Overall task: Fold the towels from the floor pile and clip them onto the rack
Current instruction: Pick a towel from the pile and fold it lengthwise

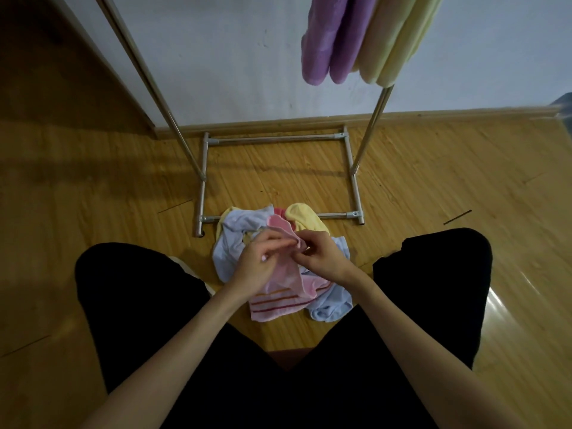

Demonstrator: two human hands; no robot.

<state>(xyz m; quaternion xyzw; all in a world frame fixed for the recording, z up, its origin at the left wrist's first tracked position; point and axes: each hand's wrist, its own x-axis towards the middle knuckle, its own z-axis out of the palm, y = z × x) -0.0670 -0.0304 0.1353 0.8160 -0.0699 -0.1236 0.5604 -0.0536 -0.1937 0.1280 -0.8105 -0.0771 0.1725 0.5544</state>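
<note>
A pile of towels lies on the wooden floor between my knees: a light blue towel, a yellow towel and a pink towel with striped ends. My left hand and my right hand meet above the pile, and both pinch the pink towel's upper edge close together. The pink towel hangs down from my fingers onto the pile. The metal rack stands just behind the pile, with a purple towel and a pale yellow towel hanging from its top at the upper right.
The rack's floor frame and two slanting poles stand in front of a white wall with a wooden skirting board. My black-trousered knees flank the pile. A dark door edge is at the upper left.
</note>
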